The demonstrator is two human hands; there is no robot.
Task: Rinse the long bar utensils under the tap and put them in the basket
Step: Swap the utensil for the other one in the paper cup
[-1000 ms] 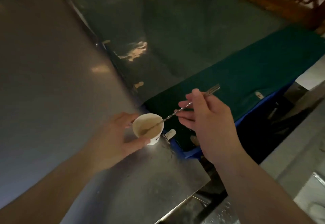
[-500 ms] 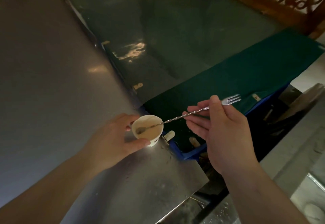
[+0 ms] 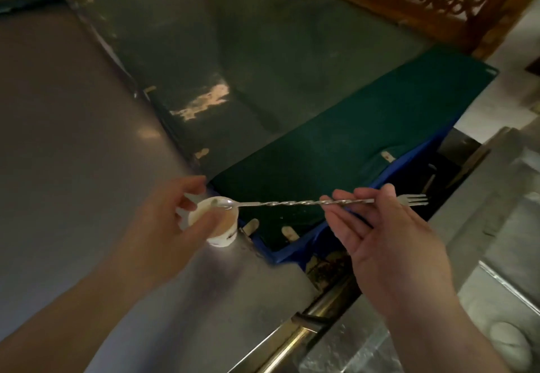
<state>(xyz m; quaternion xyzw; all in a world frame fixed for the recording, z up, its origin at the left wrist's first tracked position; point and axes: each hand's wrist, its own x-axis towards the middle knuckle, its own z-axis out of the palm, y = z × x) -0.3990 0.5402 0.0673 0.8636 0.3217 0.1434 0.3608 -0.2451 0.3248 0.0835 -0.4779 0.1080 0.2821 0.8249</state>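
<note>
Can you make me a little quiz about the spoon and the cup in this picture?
1. True or false: the long twisted bar spoon has a fork at one end.
2. Which hand holds the small cup: A) left hand, B) right hand?
3. Fill in: the spoon's bowl sits at the cup's ____.

Key: 1 true; 2 A; 3 rim.

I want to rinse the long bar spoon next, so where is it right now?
In the head view the bar spoon lies level at centre: the right hand pinches it near its forked end, and its bowl sits at the rim of the small cup in the left hand.
</note>
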